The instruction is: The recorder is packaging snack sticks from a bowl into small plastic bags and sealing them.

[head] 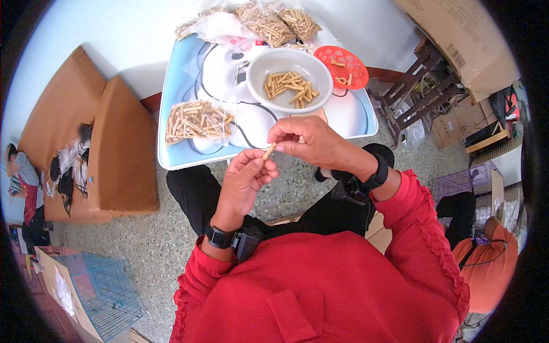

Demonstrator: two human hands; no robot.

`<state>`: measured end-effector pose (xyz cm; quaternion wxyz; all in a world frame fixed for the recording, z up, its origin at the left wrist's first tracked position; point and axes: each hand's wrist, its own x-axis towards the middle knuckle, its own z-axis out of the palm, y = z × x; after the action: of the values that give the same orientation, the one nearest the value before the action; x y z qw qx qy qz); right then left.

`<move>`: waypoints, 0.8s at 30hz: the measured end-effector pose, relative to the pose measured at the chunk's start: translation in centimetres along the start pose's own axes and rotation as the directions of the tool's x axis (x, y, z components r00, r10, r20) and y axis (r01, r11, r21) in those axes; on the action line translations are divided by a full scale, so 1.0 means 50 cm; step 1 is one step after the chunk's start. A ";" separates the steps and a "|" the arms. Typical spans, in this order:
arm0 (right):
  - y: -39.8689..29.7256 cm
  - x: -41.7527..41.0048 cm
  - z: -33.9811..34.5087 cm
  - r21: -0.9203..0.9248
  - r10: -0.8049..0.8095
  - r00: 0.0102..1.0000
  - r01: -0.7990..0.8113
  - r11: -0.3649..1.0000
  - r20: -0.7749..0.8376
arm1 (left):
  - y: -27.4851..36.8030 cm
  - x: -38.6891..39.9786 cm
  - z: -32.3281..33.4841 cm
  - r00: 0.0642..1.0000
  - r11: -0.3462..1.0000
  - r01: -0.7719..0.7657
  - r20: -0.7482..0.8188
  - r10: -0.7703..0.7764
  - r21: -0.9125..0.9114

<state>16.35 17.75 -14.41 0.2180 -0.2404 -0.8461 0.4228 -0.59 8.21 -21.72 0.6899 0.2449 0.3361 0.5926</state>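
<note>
Between the fingertips of both hands is one short tan stick [269, 151], seemingly a twisted chew or snack stick. My left hand [247, 178] pinches its lower end, and my right hand [306, 139] has thumb and fingers at its upper end. Both hands are just off the near edge of a small table with a cartoon print [253, 124]. Beyond them stands a grey plastic bowl [261, 64] with many such sticks. A clear bag of sticks [197, 122] lies to the left. A red plastic basket [358, 64] behind on the right contains a few pieces.
More filled clear bags [266, 25] are heaped at the table's back against the wall. A brown sofa [128, 150] stands left, a blue wire cage [103, 287] lower left. Right are a wooden stool [401, 94] and a large cardboard box [467, 38]. Other people are at both sides.
</note>
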 end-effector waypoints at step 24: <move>0.082 0.045 0.085 0.354 0.226 0.926 -0.110 0.929 -0.304 | 0.007 -0.002 -0.065 0.999 0.999 -0.012 -0.053 0.010 -0.034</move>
<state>13.07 18.66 -19.73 0.3602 -0.3421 -0.6886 0.5282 -3.28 7.96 -23.57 0.6817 0.2193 0.3427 0.6081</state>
